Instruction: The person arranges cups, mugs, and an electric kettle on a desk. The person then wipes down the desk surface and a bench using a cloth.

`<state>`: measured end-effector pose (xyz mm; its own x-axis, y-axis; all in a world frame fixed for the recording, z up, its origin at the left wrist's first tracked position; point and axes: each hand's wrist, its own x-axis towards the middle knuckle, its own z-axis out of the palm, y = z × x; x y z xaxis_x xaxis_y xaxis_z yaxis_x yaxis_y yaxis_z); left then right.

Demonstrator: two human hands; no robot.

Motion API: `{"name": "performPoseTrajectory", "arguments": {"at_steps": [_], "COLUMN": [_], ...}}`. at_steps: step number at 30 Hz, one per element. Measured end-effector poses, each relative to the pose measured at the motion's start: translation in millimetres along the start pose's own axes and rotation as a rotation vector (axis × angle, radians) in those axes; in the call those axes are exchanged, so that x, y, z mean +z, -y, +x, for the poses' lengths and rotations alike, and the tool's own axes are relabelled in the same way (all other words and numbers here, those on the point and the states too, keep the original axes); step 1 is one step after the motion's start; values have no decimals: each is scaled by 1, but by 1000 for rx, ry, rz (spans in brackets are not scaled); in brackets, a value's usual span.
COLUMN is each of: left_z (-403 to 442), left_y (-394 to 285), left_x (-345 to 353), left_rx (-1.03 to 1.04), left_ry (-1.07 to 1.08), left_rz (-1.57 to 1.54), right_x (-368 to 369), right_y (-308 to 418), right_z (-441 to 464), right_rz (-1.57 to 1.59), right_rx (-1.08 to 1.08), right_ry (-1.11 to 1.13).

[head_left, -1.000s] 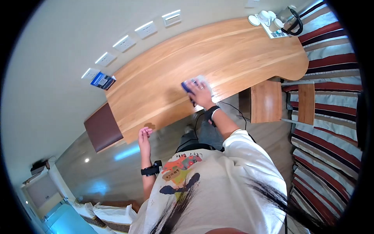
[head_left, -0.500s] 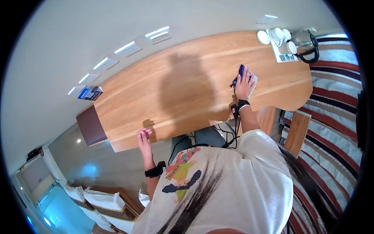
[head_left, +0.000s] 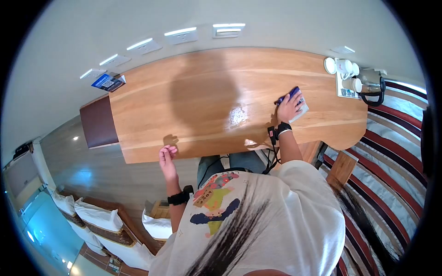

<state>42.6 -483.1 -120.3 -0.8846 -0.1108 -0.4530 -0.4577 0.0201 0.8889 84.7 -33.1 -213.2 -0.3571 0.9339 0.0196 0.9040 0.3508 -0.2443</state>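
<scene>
My right hand lies on a blue and white cloth, fingers spread, pressing it against the wooden desk toward the right side. Part of the cloth is hidden under the palm. My left hand hovers at the desk's front edge, to the left, with its fingers loosely curled; nothing shows in it. Both wrists wear black bands, and a cable runs down from the right one.
A white tray with cups and a kettle stands at the desk's right end. A blue card stands at the back left. Striped curtains hang at the right.
The right hand and the cloth have moved right across the desk from near its front middle. The view has shifted and turned. The left hand stays near the front edge.
</scene>
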Motion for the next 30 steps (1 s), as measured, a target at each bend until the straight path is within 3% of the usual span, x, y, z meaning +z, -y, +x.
{"name": "performPoseTrajectory", "arguments": {"at_steps": [7, 13, 19, 24, 26, 30], "left_z": [0, -6, -13, -6, -3, 2], "left_y": [-1, -7, 2, -7, -15, -19], "left_x": [-57, -122, -168, -161, -149, -121], "left_rx": [65, 93, 79, 54, 63, 73], "left_ry": [-80, -208, -309, -321, -309, -227], "left_rz": [17, 19, 3, -13, -19, 36], "right_x": [31, 47, 54, 52, 55, 49], "right_y": [112, 230, 295, 293, 286, 272], "right_z": [-79, -193, -282, -268, -239, -169], "right_rz": [-18, -115, 93, 177, 218, 154], "right_rx": [-281, -660, -929, -1069, -1292, -1310], "right_ry": [24, 95, 227, 211, 248, 320]}}
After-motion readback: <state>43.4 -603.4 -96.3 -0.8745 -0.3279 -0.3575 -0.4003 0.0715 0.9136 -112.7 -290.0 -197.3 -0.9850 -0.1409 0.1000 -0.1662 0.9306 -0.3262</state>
